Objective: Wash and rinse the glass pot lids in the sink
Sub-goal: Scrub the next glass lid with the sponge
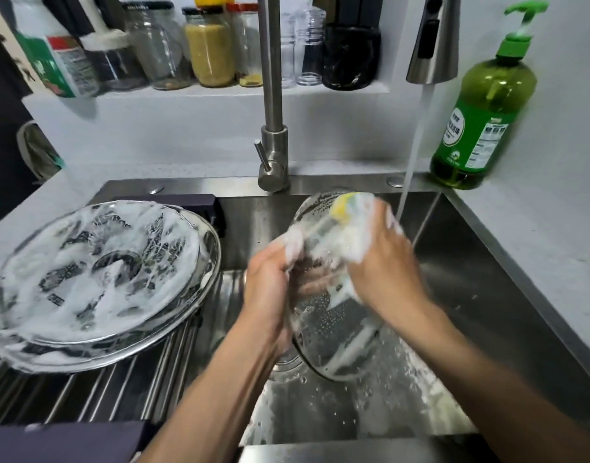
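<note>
Hands are working over the sink (487,272): left hand (270,279) is gripping a soapy glass lid (333,329) upright, right hand (383,262) is pressing a foamy sponge (347,212) on it.

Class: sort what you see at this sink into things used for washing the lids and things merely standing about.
In use: small glass lid, sponge, left hand, right hand, soapy lid, running water, sink.

Standing about: jars, soap bottle.
</note>
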Available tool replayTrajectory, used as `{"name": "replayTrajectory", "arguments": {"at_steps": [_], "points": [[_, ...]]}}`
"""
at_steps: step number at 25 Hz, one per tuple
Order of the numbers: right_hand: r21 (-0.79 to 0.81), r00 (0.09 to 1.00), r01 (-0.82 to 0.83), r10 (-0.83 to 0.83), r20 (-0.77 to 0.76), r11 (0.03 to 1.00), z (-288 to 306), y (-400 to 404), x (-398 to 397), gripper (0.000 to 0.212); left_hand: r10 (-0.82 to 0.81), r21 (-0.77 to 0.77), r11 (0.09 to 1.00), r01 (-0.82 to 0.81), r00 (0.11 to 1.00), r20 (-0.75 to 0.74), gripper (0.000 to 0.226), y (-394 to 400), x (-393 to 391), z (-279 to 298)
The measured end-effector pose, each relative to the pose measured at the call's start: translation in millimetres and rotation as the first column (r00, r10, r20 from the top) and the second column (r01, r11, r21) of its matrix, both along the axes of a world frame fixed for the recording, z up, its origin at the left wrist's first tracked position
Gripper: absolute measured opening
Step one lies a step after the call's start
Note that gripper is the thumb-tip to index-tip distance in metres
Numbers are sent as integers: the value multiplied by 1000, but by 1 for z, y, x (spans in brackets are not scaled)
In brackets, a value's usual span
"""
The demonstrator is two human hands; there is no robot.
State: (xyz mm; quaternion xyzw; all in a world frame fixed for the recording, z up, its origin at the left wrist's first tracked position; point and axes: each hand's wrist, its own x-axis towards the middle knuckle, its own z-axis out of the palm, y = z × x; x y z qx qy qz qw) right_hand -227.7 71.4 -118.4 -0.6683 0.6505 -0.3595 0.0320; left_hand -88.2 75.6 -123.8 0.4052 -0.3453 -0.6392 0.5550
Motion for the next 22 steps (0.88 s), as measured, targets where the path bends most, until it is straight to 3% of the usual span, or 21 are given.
{"name": "replayTrajectory", "arguments": {"at_steps": [1,2,4,5,7,8,10,13,14,16,17,20,22], "points": [[-82,992,-39,29,-124,996,1,7,12,48,23,1,1000,-23,998,-50,22,3,-2,5],[-158,977,-129,98,-189,979,2,16,22,44,63,24,998,-61,993,-104,30,5,-2,7],[-192,949,-296,264,-174,936,2,26,31,40,101,70,994,-88,970,-221,53,1,4,5],[-181,910,-403,372,-183,897,1,28,27,41,111,76,993,-94,957,-268,52,-1,7,6],[-145,770,-603,525,-362,784,0,28,8,50,100,113,992,-63,927,-361,51,-2,14,7],[-170,724,-639,511,-465,750,-1,25,-4,55,107,136,989,-59,916,-386,47,-3,17,6],[-326,783,-567,372,-500,757,-1,19,-22,58,190,172,976,-133,906,-379,38,-2,22,3],[-484,908,-393,247,-338,782,-3,9,-41,47,270,193,959,-207,875,-403,33,0,31,5],[-481,962,-263,192,-192,836,-3,6,-47,40,297,206,951,-230,866,-402,34,2,30,7],[-335,976,67,9,219,940,-6,-1,-53,23,274,163,960,-228,887,-373,46,5,25,10],[-271,958,126,-47,283,954,-8,-4,-53,16,252,145,966,-213,900,-355,49,8,23,10],[-240,974,-34,86,210,970,-15,-12,-57,16,193,124,979,-161,925,-327,49,8,21,11],[-82,881,-5,43,471,997,-12,-16,-66,16,141,50,990,-134,966,-216,35,4,21,8]]}}
